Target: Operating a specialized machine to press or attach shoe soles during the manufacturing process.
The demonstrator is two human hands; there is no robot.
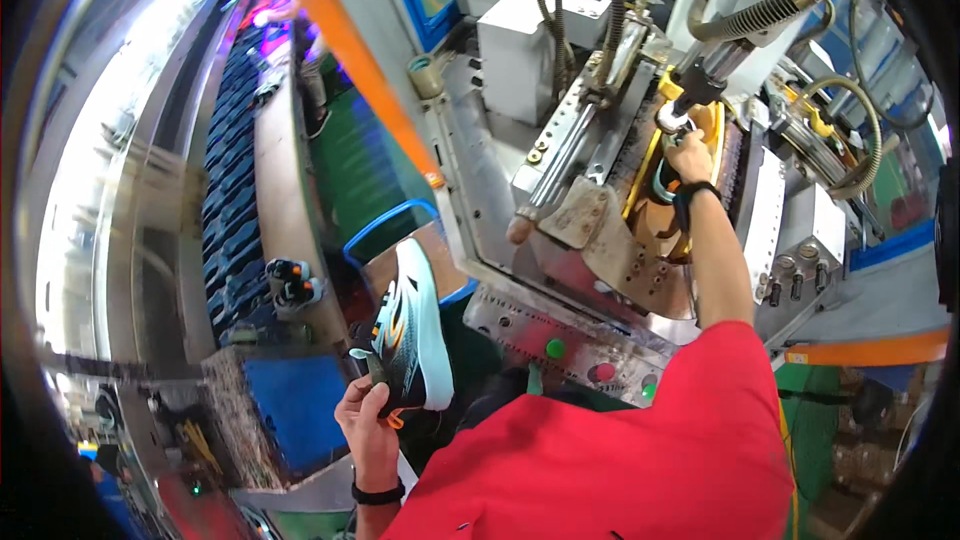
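My left hand [370, 435] is closed on the heel end of a sneaker [424, 325], thumb and fingers pinching the dark collar. The sneaker has a black upper, orange details and a thick pale-blue sole, and its toe points away from me. My right hand [690, 160] reaches into the machine's yellow-edged recess [709, 122], fingers curled beside a round shiny metal part [672, 118]. What those fingers hold is hidden. Just below them, a dark thing with a pale-blue edge [662, 183] sits in the recess, partly covered by the hand.
A metal control panel [525, 322] with green and red buttons faces me. Hoses [752, 22] and cylinders surround the recess. On the left, a conveyor [232, 170] runs past a ledge with another shoe [295, 285]. An orange bar [350, 60] slants alongside the machine; a blue-framed cart [395, 210] stands below.
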